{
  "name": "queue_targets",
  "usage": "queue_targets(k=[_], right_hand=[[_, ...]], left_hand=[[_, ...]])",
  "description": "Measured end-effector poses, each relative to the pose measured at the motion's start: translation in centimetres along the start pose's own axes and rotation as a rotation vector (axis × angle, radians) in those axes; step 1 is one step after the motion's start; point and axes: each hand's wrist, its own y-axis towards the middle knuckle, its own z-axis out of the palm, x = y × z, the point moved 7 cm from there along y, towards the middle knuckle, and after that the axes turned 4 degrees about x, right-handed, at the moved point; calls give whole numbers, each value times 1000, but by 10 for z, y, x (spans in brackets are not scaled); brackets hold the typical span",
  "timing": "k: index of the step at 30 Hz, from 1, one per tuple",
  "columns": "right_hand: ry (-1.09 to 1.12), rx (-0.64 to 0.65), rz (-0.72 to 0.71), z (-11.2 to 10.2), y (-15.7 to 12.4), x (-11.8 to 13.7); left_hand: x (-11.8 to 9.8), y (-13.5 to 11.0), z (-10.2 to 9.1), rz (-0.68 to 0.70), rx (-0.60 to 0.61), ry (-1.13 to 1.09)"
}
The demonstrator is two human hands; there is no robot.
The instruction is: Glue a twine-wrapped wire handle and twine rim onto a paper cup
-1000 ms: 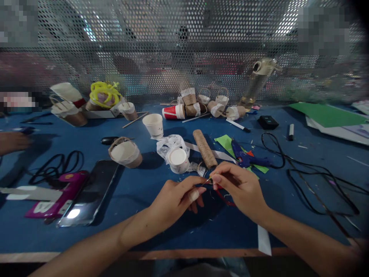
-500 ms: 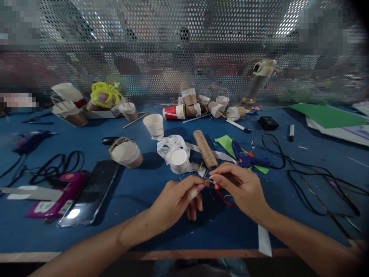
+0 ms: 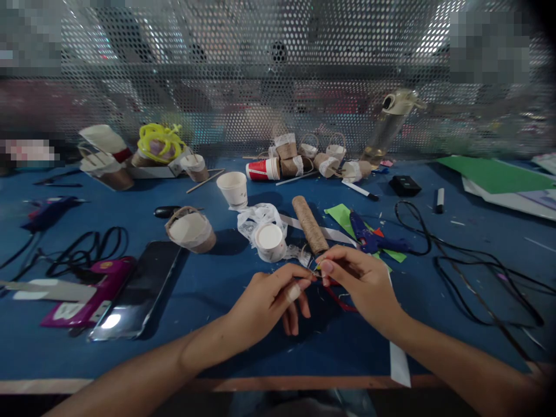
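My left hand [image 3: 278, 295] and my right hand [image 3: 358, 284] meet at the front middle of the table, fingertips nearly touching. Both are closed in a pinch. What they pinch is thin and small, too small to name. Beneath my right hand shows a red curved thing [image 3: 341, 298], mostly hidden by the fingers. Just beyond the fingertips lies a roll of brown twine [image 3: 309, 223]. To its left, white lace ribbon [image 3: 249, 223] is heaped around a small white cup [image 3: 270, 240].
A twine-wrapped cup [image 3: 191, 229], phone [image 3: 141, 289] and purple case [image 3: 91, 301] lie left. A blue glue gun [image 3: 373, 234] and black cables [image 3: 473, 260] lie right. Several small baskets [image 3: 286, 147], a bottle [image 3: 386, 130] and a perforated metal screen [image 3: 243, 75] stand behind.
Both hands stay at nearly the same spot, with only slight finger movement at the pinch. The objects on the table have not moved.
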Motion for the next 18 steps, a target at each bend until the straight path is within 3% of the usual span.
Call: queue_targets(k=[6,10,12,16,18], right_hand=[[252,61,21,8,4,-6],[270,71,19,9,3,-9],[259,70,21,9,2,-9],[112,23,18,6,-2,-4],[39,-2,16,5,-2,-1]], left_hand=[[4,2,9,-38,110,-239],[2,1,13,-44,175,-261],[-1,0,11,-9,148,-129],[-13,-2,3,131,10,420],[-15,-3,3,171,-2,536]])
